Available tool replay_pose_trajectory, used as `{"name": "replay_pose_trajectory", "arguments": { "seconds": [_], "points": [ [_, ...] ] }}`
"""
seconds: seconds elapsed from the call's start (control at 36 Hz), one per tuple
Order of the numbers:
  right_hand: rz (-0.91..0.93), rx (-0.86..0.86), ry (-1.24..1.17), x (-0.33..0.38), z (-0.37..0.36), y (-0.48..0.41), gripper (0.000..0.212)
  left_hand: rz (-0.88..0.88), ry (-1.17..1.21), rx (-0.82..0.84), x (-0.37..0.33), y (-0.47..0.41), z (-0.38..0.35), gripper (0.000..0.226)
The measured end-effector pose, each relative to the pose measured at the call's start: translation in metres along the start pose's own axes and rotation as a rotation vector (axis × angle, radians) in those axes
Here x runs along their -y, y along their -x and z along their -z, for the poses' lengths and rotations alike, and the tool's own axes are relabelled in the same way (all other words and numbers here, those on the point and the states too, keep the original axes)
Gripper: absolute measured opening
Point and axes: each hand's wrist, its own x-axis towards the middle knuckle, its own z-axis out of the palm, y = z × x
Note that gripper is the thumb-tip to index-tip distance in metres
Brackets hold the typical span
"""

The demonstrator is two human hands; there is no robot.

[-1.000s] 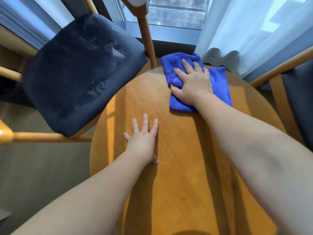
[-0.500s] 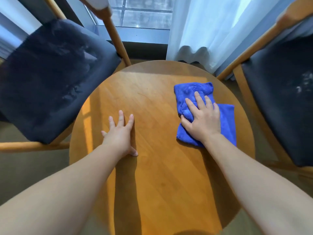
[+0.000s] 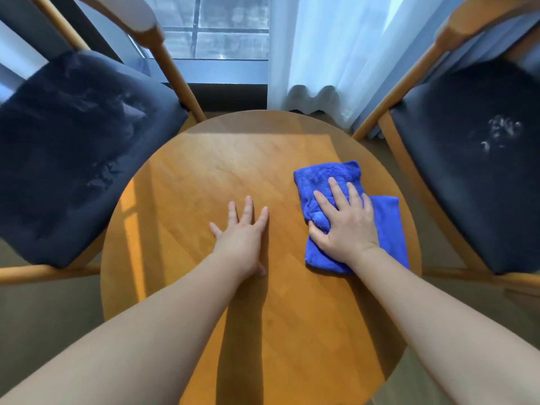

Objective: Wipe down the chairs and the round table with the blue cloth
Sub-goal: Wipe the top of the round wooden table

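Note:
A round wooden table (image 3: 204,176) fills the middle of the head view. A folded blue cloth (image 3: 385,217) lies on its right side, near the rim. My right hand (image 3: 346,226) presses flat on the cloth with straight, spread fingers, the thumb tucked against the cloth's left fold. My left hand (image 3: 244,238) rests palm down on the bare wood at the table's centre, fingers spread. A wooden chair with a dark blue seat (image 3: 73,159) stands at the left. A second dark blue chair (image 3: 473,176) stands at the right, with whitish marks on its seat.
Behind the table a white curtain (image 3: 330,54) hangs down to the floor beside a window (image 3: 222,27). The chairs' wooden back posts rise close to the table's far rim on both sides. Grey floor shows at the lower left and right.
My right hand has slid the cloth from the table's far edge toward me and to the right side. My view has swung right, bringing the right chair in. My left hand stays planted.

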Motion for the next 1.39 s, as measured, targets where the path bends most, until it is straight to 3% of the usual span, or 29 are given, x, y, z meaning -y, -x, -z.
{"name": "replay_pose_trajectory", "arguments": {
  "seconds": [0.39,0.64,0.97,1.39],
  "points": [
    [0.052,0.046,0.026,0.053,0.02,-0.131,0.069,0.038,-0.015,0.052,-0.005,-0.005,0.003,0.13],
    [0.061,0.057,0.026,0.034,0.027,-0.14,0.07,0.042,-0.035,0.034,-0.004,-0.004,0.0,0.129],
    [-0.26,0.029,0.034,-0.052,0.02,-0.062,0.077,0.06,-0.048,0.007,-0.007,-0.002,-0.001,0.129],
    [-0.492,0.082,-0.043,-0.076,0.002,0.064,0.075,0.065,-0.061,-0.039,-0.007,-0.002,-0.003,0.132]
  ]
}}
